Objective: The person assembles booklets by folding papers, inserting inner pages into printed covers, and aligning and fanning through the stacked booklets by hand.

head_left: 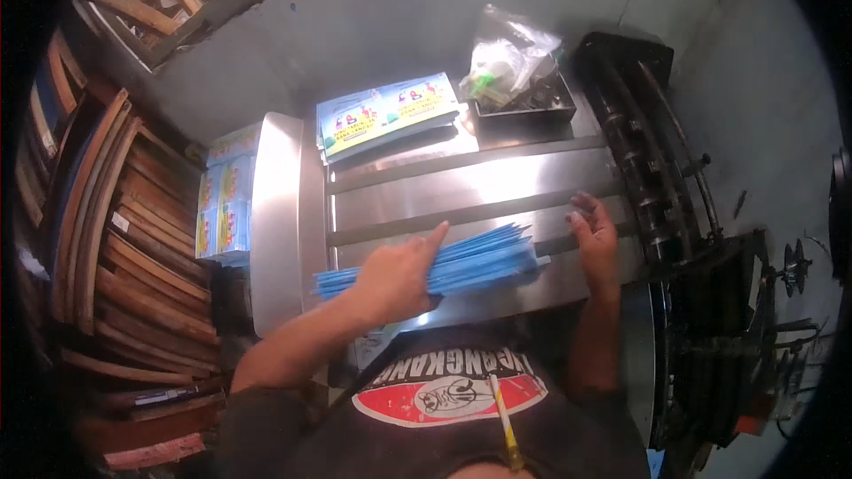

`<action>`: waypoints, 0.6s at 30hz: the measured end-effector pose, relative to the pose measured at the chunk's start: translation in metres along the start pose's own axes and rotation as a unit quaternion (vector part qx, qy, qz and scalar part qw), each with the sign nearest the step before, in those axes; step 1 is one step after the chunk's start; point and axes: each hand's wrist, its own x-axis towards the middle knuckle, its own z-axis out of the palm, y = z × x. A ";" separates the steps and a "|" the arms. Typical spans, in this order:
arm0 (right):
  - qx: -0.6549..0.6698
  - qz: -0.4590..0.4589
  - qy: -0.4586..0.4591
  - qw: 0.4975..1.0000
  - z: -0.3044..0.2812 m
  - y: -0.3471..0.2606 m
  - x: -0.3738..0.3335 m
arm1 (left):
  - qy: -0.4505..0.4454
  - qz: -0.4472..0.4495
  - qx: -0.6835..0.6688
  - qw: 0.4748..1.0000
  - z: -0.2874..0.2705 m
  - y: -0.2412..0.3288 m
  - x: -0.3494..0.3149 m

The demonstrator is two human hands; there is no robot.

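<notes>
A stack of thin blue sheets [484, 262] is seen edge-on just in front of me, its edges fanned unevenly. My left hand [399, 270] is closed around the middle of the stack, with the index finger stretched out along the top. My right hand [596, 235] is raised beyond the stack's right end, apart from it, with nothing in it and its fingers loosely curled and spread. Below both hands lies a shiny metal table [479, 182] crossed by dark strips. Whether the stack touches the table I cannot tell.
Colourful printed sheets [386, 115] lie piled at the table's far side. Near them stands a dark tray [532, 111] with a plastic bag [510, 49]. A dark roller machine [652, 160] borders the right. More printed stacks [226, 200] and wooden frames [146, 239] fill the left.
</notes>
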 end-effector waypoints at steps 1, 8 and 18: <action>-0.041 -0.037 -0.021 0.998 0.000 -0.020 -0.006 | 0.025 0.009 0.084 0.996 0.017 0.002 0.004; -0.493 -0.362 -0.261 0.747 0.073 -0.086 -0.044 | -0.007 0.050 0.056 0.997 0.023 -0.009 0.015; -0.555 -0.257 -0.342 0.714 0.068 -0.074 -0.067 | 0.139 0.090 0.138 0.976 0.029 0.007 -0.017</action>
